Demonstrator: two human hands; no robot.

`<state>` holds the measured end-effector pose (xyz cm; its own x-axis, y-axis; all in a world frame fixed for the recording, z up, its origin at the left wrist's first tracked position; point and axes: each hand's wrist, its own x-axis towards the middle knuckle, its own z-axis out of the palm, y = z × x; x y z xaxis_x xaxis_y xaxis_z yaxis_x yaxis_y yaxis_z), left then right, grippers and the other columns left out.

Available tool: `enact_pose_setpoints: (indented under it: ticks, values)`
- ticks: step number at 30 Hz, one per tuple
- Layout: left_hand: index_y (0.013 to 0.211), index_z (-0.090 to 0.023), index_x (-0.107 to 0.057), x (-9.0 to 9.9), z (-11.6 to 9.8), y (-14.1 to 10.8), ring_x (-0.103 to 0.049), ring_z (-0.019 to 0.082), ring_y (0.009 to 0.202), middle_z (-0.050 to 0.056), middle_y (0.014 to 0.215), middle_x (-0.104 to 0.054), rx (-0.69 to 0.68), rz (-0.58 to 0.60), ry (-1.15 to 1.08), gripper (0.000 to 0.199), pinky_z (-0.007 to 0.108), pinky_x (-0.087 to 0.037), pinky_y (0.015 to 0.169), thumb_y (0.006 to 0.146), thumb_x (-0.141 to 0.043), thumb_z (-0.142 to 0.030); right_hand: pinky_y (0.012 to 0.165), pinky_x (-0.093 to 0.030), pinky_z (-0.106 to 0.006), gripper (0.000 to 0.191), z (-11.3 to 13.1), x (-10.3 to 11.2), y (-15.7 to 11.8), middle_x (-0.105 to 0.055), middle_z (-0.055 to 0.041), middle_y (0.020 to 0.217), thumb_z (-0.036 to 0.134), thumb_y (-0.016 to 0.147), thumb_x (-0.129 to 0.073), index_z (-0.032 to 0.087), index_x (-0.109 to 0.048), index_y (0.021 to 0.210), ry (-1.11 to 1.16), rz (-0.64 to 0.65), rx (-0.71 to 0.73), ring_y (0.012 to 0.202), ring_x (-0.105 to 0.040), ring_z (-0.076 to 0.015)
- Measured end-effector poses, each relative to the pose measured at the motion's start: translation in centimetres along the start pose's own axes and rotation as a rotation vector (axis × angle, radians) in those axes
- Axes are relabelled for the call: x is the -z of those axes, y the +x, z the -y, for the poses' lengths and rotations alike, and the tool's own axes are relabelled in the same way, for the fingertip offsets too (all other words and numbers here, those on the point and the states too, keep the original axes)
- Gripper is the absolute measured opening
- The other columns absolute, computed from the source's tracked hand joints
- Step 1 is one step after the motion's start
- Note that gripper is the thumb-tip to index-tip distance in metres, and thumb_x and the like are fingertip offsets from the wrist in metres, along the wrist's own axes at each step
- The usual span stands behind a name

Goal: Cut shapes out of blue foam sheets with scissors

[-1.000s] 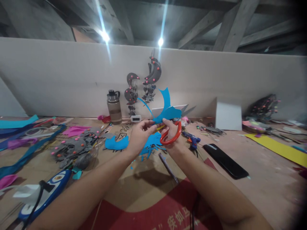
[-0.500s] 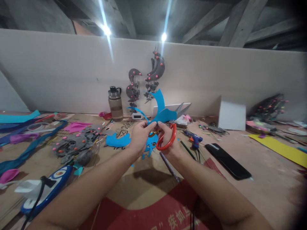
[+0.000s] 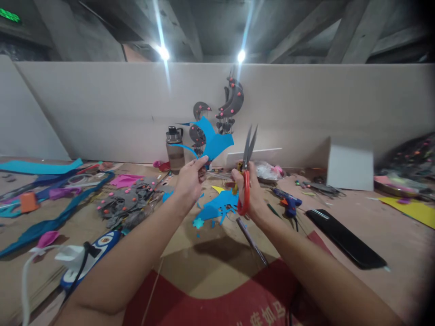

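Observation:
My left hand (image 3: 190, 181) pinches a blue felt piece (image 3: 215, 145) between thumb and fingers, and a thin curved strip of it reaches out to the left. To the right, my right hand (image 3: 250, 194) is wrapped round red-handled scissors (image 3: 246, 181); their blades point up, slightly parted, and are away from the felt. Below and between the hands, cut blue scraps (image 3: 217, 207) lie on the brown board, with a small light-blue flower shape (image 3: 198, 222) at their near edge.
A pen (image 3: 252, 242), a glue gun (image 3: 288, 201) and a black phone (image 3: 345, 237) lie on the right. Grey felt pieces (image 3: 124, 201) and a blue-and-white object (image 3: 91, 258) are on the left. A bottle (image 3: 175, 154) stands behind, near hanging grey moons (image 3: 233, 102).
My hands have moved apart. The blue felt has shifted left with my left hand; the scissors, earlier behind the felt and tilted right, now point up. The view has turned slightly left.

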<state>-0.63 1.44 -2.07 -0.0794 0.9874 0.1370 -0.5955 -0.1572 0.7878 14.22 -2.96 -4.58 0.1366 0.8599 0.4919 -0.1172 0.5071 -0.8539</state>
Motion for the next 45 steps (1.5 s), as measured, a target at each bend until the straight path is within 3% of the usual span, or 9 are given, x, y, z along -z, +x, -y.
enact_pose_setpoints:
  ticks: [4, 8, 16, 24, 30, 36, 45]
  values:
    - [0.069, -0.014, -0.061, 0.6, -0.6, 0.8, -0.045, 0.004, 0.050, -0.001, 0.064, -0.062, -0.002, -0.060, -0.058, 0.026, 0.018, -0.025, 0.042, 0.060, -0.084, -0.022, 0.048, -0.047, -0.024, 0.029, 1.5, -0.7, -1.6, -0.058, 0.0036, 0.068, 0.050, 0.090, -0.057, 0.022, -0.058, 0.098, -0.187, 0.245, -0.038, 0.051, -0.055, -0.0112]
    - [0.071, -0.014, -0.063, 0.8, -0.8, 1.0, -0.046, 0.005, 0.051, 0.001, 0.068, -0.066, -0.007, -0.114, -0.086, 0.021, 0.018, -0.028, 0.042, 0.063, -0.082, -0.020, 0.039, -0.043, -0.020, 0.027, 1.5, -1.4, -2.7, -0.057, 0.0041, 0.062, 0.047, 0.088, -0.061, 0.021, -0.059, 0.092, -0.243, 0.346, -0.139, 0.044, -0.053, -0.0103]
    - [0.073, -0.015, -0.065, 0.4, -1.6, 0.8, -0.054, 0.006, 0.054, 0.000, 0.069, -0.069, 0.013, -0.163, -0.131, 0.019, 0.018, -0.032, 0.044, 0.063, -0.081, -0.018, 0.036, -0.039, -0.017, 0.027, 0.2, -1.2, -2.5, -0.055, 0.0040, 0.059, 0.044, 0.085, -0.066, 0.021, -0.055, 0.077, -0.282, 0.321, -0.192, 0.043, -0.050, -0.0090]
    - [0.073, -0.016, -0.065, 0.9, -1.1, 1.2, -0.056, 0.007, 0.059, 0.000, 0.070, -0.068, -0.043, -0.142, -0.142, 0.020, 0.019, -0.033, 0.047, 0.063, -0.082, -0.020, 0.035, -0.040, -0.016, 0.023, 0.2, -1.1, -2.6, -0.054, 0.0048, 0.059, 0.041, 0.086, -0.065, 0.021, -0.055, 0.081, -0.285, 0.347, -0.213, 0.041, -0.049, -0.0081]
    - [0.075, -0.016, -0.064, 1.0, -0.9, 1.3, -0.058, 0.008, 0.062, -0.001, 0.071, -0.068, -0.069, -0.128, -0.118, 0.030, 0.020, -0.033, 0.050, 0.057, -0.086, -0.026, 0.033, -0.041, -0.017, 0.028, 0.5, -1.3, -2.8, -0.052, 0.0054, 0.061, 0.048, 0.087, -0.061, 0.022, -0.053, 0.084, -0.304, 0.358, -0.252, 0.042, -0.049, -0.0087]
    - [0.074, -0.014, -0.066, 0.9, -0.3, 1.2, -0.056, 0.007, 0.062, -0.001, 0.070, -0.067, -0.076, -0.096, -0.132, 0.024, 0.020, -0.032, 0.049, 0.059, -0.084, -0.021, 0.034, -0.040, -0.018, 0.036, 0.7, -1.4, -2.7, -0.050, 0.0057, 0.060, 0.057, 0.088, -0.054, 0.022, -0.050, 0.087, -0.335, 0.366, -0.274, 0.043, -0.048, -0.0089]
    - [0.069, -0.013, -0.064, 0.1, 0.0, 0.3, -0.058, 0.008, 0.062, 0.000, 0.067, -0.064, -0.036, -0.066, -0.165, 0.020, 0.019, -0.034, 0.049, 0.060, -0.082, -0.015, 0.041, -0.038, -0.018, 0.033, 0.2, -1.0, -2.2, -0.048, 0.0067, 0.059, 0.053, 0.091, -0.054, 0.022, -0.045, 0.085, -0.319, 0.374, -0.207, 0.045, -0.046, -0.0074]
